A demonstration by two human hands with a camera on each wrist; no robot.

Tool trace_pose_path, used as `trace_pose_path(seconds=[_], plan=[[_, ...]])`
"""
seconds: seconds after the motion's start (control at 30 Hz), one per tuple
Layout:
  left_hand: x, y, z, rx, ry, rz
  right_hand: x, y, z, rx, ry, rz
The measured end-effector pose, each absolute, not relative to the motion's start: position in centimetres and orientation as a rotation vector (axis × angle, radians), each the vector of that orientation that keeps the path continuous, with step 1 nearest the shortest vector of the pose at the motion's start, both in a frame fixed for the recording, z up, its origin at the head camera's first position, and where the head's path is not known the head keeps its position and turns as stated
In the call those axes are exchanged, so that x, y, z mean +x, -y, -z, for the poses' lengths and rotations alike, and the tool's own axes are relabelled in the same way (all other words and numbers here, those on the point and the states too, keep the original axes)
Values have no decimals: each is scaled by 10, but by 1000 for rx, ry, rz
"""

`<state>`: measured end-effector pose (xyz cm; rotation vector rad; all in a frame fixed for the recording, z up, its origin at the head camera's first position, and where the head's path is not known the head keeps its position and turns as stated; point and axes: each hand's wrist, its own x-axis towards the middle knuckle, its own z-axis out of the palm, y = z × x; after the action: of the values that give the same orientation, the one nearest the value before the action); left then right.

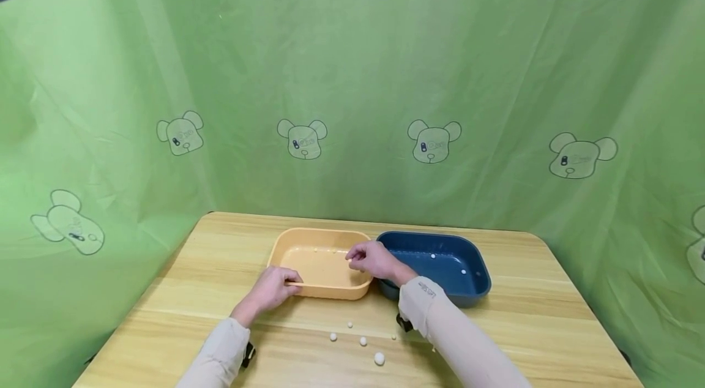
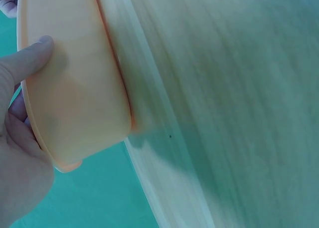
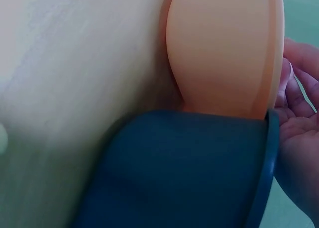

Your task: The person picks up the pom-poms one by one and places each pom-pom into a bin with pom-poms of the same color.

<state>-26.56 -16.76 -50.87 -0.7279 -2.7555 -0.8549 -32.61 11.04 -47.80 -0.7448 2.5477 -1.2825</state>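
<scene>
My left hand grips the near-left rim of a pale orange plastic basin. In the left wrist view the thumb presses the basin's outer wall while the other fingers go over the rim. Above the basin's right side, my right hand pinches a tiny pale ball between thumb and fingertips. In the right wrist view that hand shows partly, beyond the rims, and the ball is hidden. Tiny pale balls lie at the far side inside the orange basin.
A dark blue basin stands right against the orange one, with small white balls inside. Several white balls of different sizes lie on the wooden table in front. A green curtain hangs behind the table.
</scene>
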Motion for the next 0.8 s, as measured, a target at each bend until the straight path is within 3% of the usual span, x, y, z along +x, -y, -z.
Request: trace_pose_path(seconds=[0.8], plan=[[-266,168,511,-708,2760,872,-332,-108,478,-712,-2577,1270]])
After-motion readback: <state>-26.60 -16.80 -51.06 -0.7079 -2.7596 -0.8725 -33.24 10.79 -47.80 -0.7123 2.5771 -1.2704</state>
